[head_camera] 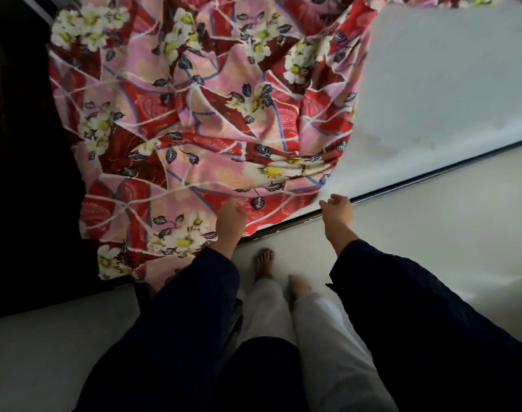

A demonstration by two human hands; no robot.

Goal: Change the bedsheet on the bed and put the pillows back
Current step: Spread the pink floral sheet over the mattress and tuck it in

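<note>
A bed is seen from above, from a camera on the head of a person standing at its side. A bare, pale grey mattress (447,84) fills the upper right, with faint marks on its surface. The room is dim, and a pale floor (432,227) runs along the lower half.

A bedsheet (194,114), red and pink with white and yellow flowers and dark leaves, is spread in rumpled, lifted folds over the left part of the mattress. Its lower left corner hangs past the bed toward the floor.

The left hand (230,221) is set against the sheet's near edge with the fingers curled into the cloth, gripping it. The right hand (338,211) is held just beside the sheet's near right corner with loosely bent fingers; whether the cloth is pinched cannot be told. Both arms are covered by dark sleeves (194,307).

Two bare feet (264,263) and pale trousers (328,337) are seen on the floor close to the bed. The dark bed edge (417,179) runs diagonally up to the right, with open floor alongside it. A deep dark area (16,173), too dim to be made out, lies along the left.
</note>
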